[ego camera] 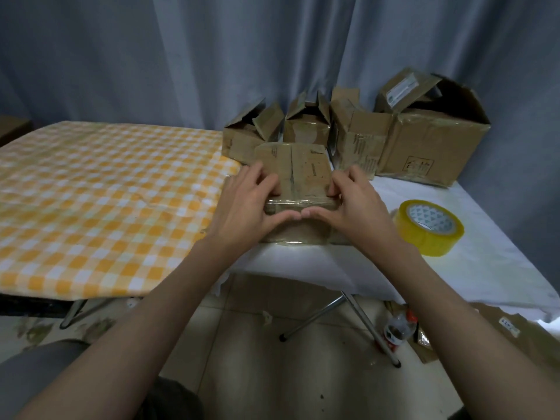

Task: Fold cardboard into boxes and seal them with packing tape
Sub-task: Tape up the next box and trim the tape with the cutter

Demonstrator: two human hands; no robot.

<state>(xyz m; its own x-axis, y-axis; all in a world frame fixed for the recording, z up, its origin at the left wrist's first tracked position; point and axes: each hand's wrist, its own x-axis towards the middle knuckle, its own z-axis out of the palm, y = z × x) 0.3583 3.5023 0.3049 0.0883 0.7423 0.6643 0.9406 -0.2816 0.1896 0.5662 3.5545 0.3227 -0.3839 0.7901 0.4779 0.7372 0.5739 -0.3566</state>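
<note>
A small closed cardboard box stands on the white table near its front edge, with shiny tape along its front top edge. My left hand grips the box's left side, fingers curled over the top and thumb along the front. My right hand grips the right side the same way. The two thumb tips nearly meet on the front face. A roll of yellow packing tape lies on the table to the right of the box.
Several opened cardboard boxes stand behind, the largest at the back right. An orange-checked cloth covers the surface to the left. Under the table are metal legs, a plastic bottle and flat cardboard on the floor.
</note>
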